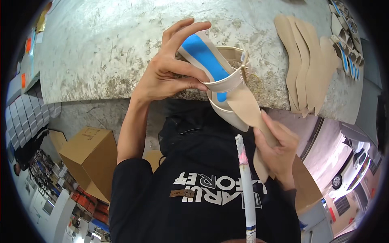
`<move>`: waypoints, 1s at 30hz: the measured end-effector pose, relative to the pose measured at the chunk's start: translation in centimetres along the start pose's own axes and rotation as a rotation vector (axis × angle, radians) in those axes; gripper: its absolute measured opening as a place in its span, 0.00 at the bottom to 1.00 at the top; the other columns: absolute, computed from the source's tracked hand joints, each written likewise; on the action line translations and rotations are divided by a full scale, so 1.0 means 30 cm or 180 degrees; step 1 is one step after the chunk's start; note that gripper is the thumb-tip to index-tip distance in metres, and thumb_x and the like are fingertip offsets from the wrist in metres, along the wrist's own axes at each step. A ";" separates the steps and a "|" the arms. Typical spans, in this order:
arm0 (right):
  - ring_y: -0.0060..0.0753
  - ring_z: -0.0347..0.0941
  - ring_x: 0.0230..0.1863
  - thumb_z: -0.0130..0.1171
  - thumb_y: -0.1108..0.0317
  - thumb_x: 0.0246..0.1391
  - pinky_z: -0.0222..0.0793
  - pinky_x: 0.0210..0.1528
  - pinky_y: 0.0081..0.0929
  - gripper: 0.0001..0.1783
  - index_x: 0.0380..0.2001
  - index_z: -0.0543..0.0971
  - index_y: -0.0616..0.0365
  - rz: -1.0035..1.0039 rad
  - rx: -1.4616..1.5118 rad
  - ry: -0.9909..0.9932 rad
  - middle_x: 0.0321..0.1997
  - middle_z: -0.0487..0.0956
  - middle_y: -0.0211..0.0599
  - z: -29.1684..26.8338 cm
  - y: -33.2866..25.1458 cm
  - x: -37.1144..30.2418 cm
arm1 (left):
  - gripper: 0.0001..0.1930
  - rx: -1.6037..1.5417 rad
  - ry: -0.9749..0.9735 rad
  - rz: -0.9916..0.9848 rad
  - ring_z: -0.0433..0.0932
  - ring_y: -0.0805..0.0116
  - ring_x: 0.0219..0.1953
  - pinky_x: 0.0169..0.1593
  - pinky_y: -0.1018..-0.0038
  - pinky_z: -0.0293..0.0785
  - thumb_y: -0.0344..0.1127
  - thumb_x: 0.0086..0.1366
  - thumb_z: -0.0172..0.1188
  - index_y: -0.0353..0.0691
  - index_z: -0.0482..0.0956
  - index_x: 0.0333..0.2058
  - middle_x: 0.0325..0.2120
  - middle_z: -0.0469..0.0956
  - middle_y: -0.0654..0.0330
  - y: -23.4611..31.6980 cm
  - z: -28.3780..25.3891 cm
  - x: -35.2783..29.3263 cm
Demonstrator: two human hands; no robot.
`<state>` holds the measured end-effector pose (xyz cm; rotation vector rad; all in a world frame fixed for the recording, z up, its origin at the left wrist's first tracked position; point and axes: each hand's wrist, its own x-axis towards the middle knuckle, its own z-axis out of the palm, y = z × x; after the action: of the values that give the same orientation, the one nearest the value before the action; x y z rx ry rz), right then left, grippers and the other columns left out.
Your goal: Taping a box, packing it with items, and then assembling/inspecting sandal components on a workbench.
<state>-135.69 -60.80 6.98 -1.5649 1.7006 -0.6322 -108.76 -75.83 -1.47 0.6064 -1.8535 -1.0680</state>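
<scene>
My left hand (170, 69) is closed on a beige open-heeled shoe (231, 83), its thumb and a finger pinching the strap while other fingers curl over the heel end. A bright blue patch (204, 54) lines the inside of the shoe, and a small buckle sits on the strap. My right hand (279, 141) grips a thin beige insole (245, 105). One end of that insole passes under the strap into the shoe's opening; how far it reaches is hidden. A second beige flap (259, 164) hangs below the right palm, partly covered by the hand.
Several loose beige insoles (302, 65) lie overlapping on the worn, stained table (113, 48). More shoes with blue linings (348, 40) line the far right edge. A white cigarette (247, 190) with an ash tip juts up in front. Cardboard boxes (91, 158) stand below the table.
</scene>
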 end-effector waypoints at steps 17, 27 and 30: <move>0.36 0.81 0.41 0.64 0.82 0.50 0.74 0.47 0.26 0.18 0.46 0.80 0.72 -0.0704 -0.0093 0.0167 0.42 0.83 0.54 0.100 -0.078 0.133 | 0.40 -0.0991 0.0623 -0.1451 0.75 0.65 0.43 0.54 0.69 0.67 0.65 0.74 0.23 0.37 0.77 0.51 0.41 0.77 0.57 -0.056 0.005 0.045; 0.41 0.83 0.36 0.68 0.85 0.42 0.78 0.36 0.28 0.25 0.48 0.76 0.77 -0.1312 0.0400 -0.0265 0.38 0.83 0.56 -0.022 -0.100 0.012 | 0.24 -0.1184 0.1199 -0.0544 0.78 0.61 0.42 0.48 0.67 0.74 0.47 0.74 0.47 0.27 0.73 0.49 0.37 0.80 0.49 0.284 0.159 -0.060; 0.40 0.84 0.36 0.69 0.84 0.43 0.79 0.37 0.27 0.22 0.45 0.78 0.76 -0.1114 0.0089 -0.0356 0.39 0.83 0.53 0.059 -0.122 0.022 | 0.26 -0.2560 0.1074 -0.1152 0.79 0.63 0.42 0.49 0.68 0.74 0.49 0.75 0.46 0.28 0.68 0.54 0.42 0.78 0.45 0.336 0.227 -0.020</move>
<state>-132.01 -61.73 8.60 -1.8598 1.3410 -0.7227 -114.25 -67.33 5.33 0.5868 -0.9149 -1.6920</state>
